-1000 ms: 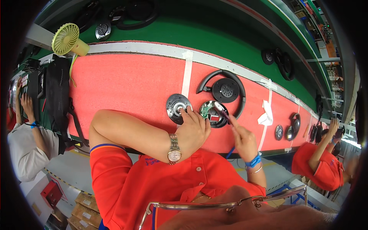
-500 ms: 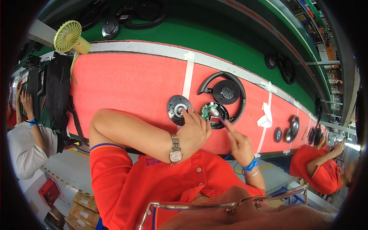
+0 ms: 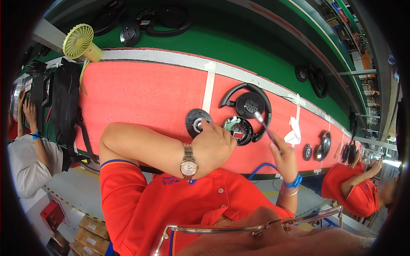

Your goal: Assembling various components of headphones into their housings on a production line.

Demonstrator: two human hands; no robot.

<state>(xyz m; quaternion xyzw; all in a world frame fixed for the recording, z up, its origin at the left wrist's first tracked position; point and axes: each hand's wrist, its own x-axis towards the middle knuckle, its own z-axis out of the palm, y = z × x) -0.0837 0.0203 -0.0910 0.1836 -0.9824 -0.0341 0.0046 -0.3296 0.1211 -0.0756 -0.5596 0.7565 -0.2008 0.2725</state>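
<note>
- Right hand (image 3: 284, 155) has lifted its thin tool (image 3: 265, 126), gripped in closed fingers, off the open earcup (image 3: 238, 129).
- Left hand (image 3: 215, 145) still curls against that earcup on the red desk (image 3: 141, 98), steadying it.

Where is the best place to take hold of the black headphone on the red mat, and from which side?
Probably the curved headband of the black headphone, taken from the far side of the red mat. The band arches clear there, thin enough for a grip. The left hand and the right hand with its slim tool crowd the open earcup on the near side.
</note>
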